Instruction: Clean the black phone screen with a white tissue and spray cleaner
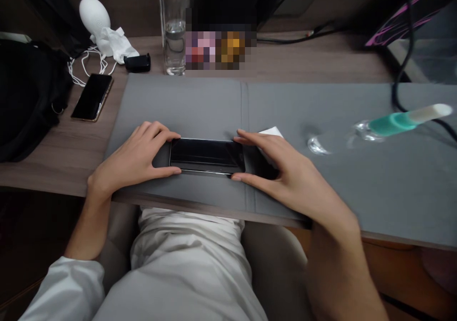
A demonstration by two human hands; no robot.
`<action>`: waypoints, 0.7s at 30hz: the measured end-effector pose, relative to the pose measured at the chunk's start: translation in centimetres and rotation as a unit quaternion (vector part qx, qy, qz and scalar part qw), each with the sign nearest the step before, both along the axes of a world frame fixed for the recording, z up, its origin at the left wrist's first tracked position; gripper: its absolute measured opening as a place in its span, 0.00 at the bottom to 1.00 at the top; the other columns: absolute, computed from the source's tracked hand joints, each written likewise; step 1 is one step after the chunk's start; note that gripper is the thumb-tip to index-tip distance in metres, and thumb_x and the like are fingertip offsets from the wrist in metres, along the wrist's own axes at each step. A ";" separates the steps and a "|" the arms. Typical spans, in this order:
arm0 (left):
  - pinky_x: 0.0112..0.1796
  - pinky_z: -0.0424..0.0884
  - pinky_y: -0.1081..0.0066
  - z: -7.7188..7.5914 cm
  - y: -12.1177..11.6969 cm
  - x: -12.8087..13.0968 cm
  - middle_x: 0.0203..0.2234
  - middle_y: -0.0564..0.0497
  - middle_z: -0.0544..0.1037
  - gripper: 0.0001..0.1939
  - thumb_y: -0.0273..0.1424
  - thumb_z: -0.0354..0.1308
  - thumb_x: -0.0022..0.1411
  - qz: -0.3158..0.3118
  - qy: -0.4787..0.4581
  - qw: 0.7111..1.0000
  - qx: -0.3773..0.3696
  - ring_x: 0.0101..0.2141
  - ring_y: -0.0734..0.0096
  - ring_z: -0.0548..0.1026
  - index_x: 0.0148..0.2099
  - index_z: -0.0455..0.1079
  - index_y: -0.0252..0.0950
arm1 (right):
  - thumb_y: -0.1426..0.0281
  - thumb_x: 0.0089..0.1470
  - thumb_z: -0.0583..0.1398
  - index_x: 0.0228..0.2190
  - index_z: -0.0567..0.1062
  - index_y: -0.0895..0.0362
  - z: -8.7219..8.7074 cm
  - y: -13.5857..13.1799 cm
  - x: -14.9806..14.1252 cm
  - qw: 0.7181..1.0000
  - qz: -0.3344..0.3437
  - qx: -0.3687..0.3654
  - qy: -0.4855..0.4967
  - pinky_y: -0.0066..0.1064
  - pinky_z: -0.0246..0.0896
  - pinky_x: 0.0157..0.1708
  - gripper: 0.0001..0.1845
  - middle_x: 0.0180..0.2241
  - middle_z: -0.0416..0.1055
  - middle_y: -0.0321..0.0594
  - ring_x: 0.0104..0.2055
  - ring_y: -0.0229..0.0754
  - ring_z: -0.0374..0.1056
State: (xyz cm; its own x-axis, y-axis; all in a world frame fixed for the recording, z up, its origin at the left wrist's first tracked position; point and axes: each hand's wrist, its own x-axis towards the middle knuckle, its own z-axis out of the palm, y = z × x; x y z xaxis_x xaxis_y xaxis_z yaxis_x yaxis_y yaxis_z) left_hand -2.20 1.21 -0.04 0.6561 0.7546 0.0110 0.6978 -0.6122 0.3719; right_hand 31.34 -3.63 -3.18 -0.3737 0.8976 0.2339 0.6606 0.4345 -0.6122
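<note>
A black phone (206, 155) lies flat and sideways on a grey mat (200, 104) near the desk's front edge. My left hand (135, 157) pinches its left end between thumb and fingers. My right hand (282, 169) grips the right end the same way, thumb at the near edge and fingers at the far edge. A small white sheet (272, 131) peeks out from behind my right hand.
A clear spray bottle with a teal collar (378, 127) lies on the mat at the right. A second phone (92, 97), white cables (85, 64), a white egg-shaped object (94, 14), a small black case (137, 63) and a water bottle (174, 31) stand at the back. A black bag (28, 92) sits at left.
</note>
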 end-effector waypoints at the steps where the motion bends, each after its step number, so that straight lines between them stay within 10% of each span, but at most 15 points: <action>1: 0.60 0.67 0.51 0.0 0.0 0.0 0.57 0.43 0.72 0.32 0.52 0.65 0.69 0.000 0.001 1.000 0.001 0.57 0.50 0.69 0.67 0.66 0.42 | 0.51 0.63 0.66 0.71 0.63 0.41 0.0 0.0 0.0 1.000 0.000 0.001 0.000 0.59 0.68 0.63 0.39 0.64 0.73 0.46 0.63 0.61 0.71; 21: 0.60 0.67 0.53 -0.1 -0.1 0.1 0.56 0.43 0.72 0.34 0.55 0.62 0.69 0.009 0.001 1.000 -0.002 0.58 0.51 0.69 0.67 0.66 0.42 | 0.52 0.65 0.65 0.71 0.64 0.44 -0.2 0.0 0.1 1.000 0.001 0.000 -0.023 0.57 0.66 0.65 0.38 0.64 0.72 0.48 0.65 0.60 0.69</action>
